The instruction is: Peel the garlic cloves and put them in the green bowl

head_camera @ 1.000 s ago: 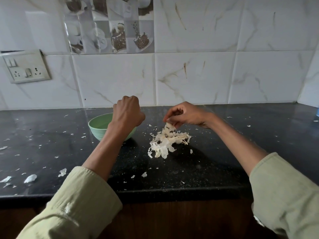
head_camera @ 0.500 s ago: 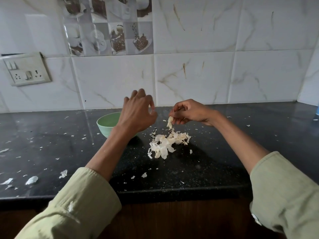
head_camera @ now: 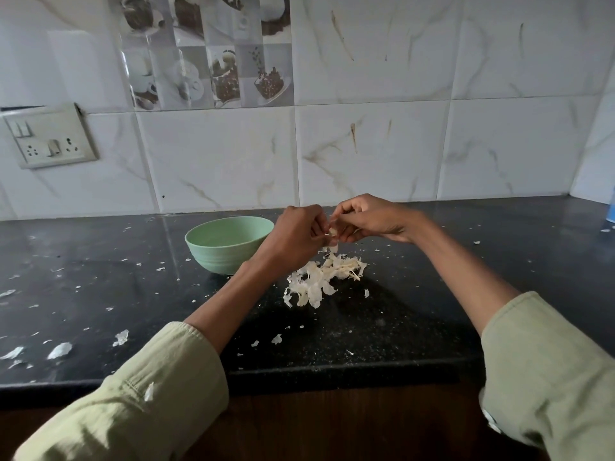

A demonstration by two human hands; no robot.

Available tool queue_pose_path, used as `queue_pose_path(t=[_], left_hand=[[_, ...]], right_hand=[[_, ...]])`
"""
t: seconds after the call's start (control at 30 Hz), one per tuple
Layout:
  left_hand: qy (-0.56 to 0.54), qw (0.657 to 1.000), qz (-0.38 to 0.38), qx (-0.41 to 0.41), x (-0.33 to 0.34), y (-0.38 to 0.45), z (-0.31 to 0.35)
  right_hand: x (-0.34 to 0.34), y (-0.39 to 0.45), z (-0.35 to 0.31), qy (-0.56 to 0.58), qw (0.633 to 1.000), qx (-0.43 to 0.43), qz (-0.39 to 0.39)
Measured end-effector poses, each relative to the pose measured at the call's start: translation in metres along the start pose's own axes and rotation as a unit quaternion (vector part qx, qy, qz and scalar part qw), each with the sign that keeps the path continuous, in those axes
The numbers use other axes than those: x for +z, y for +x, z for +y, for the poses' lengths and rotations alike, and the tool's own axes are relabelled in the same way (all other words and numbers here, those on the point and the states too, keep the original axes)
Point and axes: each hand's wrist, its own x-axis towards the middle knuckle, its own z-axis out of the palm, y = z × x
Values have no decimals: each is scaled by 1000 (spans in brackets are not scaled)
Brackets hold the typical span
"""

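left hand (head_camera: 294, 234) and right hand (head_camera: 367, 219) meeting, both pinching a small garlic clove (head_camera: 332, 232), above a heap of peels (head_camera: 324, 277), green bowl (head_camera: 228, 244) just left, black table (head_camera: 416, 311)

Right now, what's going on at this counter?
A person is peeling garlic. The left hand and right hand meet above the dark counter, both pinching a small garlic clove. A pile of peeled skins lies just below them. The green bowl sits to the left of the hands; its contents cannot be seen.
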Motion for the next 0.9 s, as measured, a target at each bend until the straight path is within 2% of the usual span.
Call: queue_pose_path(t=[0.33,0.47,0.63,0.9], left_hand=[[14,1000,1,9,2,2,-4],[29,999,-41,-2,0,0,-5],[52,995,-88,21,1,-2,-4],[84,995,-48,-1,1,1,-4]], right_hand=[[-9,-1,0,43,999,-9,-16],[-14,-1,2,55,998,-13,-1],[-14,0,3,39,999,-14,-6],[-16,2,15,-124,992,11,30]])
